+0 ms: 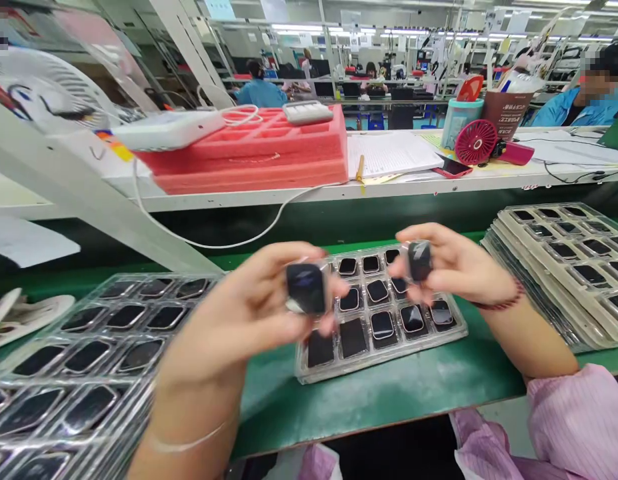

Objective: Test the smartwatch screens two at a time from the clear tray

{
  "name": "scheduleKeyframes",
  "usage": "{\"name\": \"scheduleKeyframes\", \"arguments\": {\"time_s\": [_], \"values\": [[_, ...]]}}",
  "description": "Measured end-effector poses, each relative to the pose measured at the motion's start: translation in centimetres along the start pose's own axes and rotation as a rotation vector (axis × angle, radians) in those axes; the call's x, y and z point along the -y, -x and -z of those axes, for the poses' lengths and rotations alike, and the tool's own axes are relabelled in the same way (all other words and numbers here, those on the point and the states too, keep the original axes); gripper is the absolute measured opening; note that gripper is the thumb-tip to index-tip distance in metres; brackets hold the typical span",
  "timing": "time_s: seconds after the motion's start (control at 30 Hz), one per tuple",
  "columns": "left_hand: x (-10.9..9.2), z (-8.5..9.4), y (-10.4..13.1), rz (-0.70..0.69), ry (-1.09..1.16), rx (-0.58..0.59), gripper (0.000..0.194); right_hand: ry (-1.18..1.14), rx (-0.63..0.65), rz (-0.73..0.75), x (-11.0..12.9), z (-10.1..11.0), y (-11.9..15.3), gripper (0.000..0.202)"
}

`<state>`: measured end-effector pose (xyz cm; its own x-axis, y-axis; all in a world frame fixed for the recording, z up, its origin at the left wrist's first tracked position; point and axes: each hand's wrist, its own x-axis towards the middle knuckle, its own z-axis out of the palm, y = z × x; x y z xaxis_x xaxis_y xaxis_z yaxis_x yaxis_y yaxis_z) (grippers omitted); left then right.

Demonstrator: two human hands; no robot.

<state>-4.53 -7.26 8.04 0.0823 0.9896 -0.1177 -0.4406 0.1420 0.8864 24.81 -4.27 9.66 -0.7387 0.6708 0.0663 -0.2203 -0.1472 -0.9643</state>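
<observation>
The fingers of the left hand (229, 313) are closed in a pinch on a dark, rounded-square piece (306, 288), its glossy face turned toward the wearer. The fingers of the right hand (453, 267) pinch a similar dark piece (419, 261), its face catching a pale reflection. Both are raised in front of a clear plastic tray (383, 354) on the green table (273, 400), partly hiding it, and both are slightly blurred. The tray lies at a slant, with rows of square pockets; most of those in sight hold dark squares with pale, shiny rims, while the two at the near left show plain dark squares with no such rim. A thin pale band (191, 440) circles the left wrist and a dark red beaded bracelet (501, 298) the right; a pink sleeve (579, 420) covers the right arm above the wrist. On the left, close to the near edge, is a stack of clear trays (133, 427) filled with similar squares, and on the right stands another tall stack (533, 287). Beyond the table, a white shelf (389, 185) carries a red foam block (249, 167), papers (389, 153), a pink handheld fan (476, 142) and a turquoise cup (451, 127). A white cable (219, 245) droops below the shelf's edge. Farther back, people in blue tops sit among benches under bright strip lights.
</observation>
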Motion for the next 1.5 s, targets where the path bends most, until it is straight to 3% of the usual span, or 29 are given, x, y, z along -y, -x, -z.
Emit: {"name": "scheduleKeyframes", "arguments": {"time_s": [0.07, 0.13, 0.23, 0.3, 0.43, 0.8, 0.97, 1.17, 1.37, 1.5], "values": [[-0.4, -1.3, -0.4, -0.011, -0.185, 0.135, 0.065, 0.103, -0.062, 0.095, -1.5, 0.7, -2.7, 0.063], [-0.1, -2.1, -1.5, -0.044, -0.391, 0.245, 0.052, 0.201, -0.125, 0.069, -2.9, 1.5, -4.8, 0.049], [1.1, -2.5, -3.1, -0.112, -0.54, 0.264, 0.025, 0.326, -0.193, 0.049, -4.3, 2.3, -6.0, 0.029], [1.7, -2.4, -3.7, -0.13, -0.547, 0.243, 0.022, 0.359, -0.211, 0.043, -4.7, 2.4, -6.0, 0.027], [2.0, -2.5, -3.7, -0.124, -0.495, 0.197, 0.037, 0.35, -0.196, 0.056, -4.7, 2.1, -5.7, 0.043], [2.3, -2.5, -3.6, -0.192, -0.48, 0.203, 0.029, 0.372, -0.151, 0.082, -4.8, 1.8, -5.4, 0.044], [2.2, -2.4, -3.6, -0.138, -0.419, 0.169, 0.043, 0.373, -0.19, 0.103, -5.0, 1.7, -5.3, 0.051], [1.8, -1.7, -3.7, 0.015, -0.21, 0.234, 0.059, 0.14, -0.198, 0.075, -4.0, 2.0, -4.8, 0.062], [2.1, -1.4, -4.0, -0.021, -0.226, 0.304, 0.077, -0.019, -0.106, 0.07, -3.9, 2.5, -4.8, 0.053], [2.1, -1.4, -3.9, -0.036, -0.295, 0.319, 0.077, -0.009, -0.084, 0.064, -4.5, 2.5, -5.2, 0.052]]}}
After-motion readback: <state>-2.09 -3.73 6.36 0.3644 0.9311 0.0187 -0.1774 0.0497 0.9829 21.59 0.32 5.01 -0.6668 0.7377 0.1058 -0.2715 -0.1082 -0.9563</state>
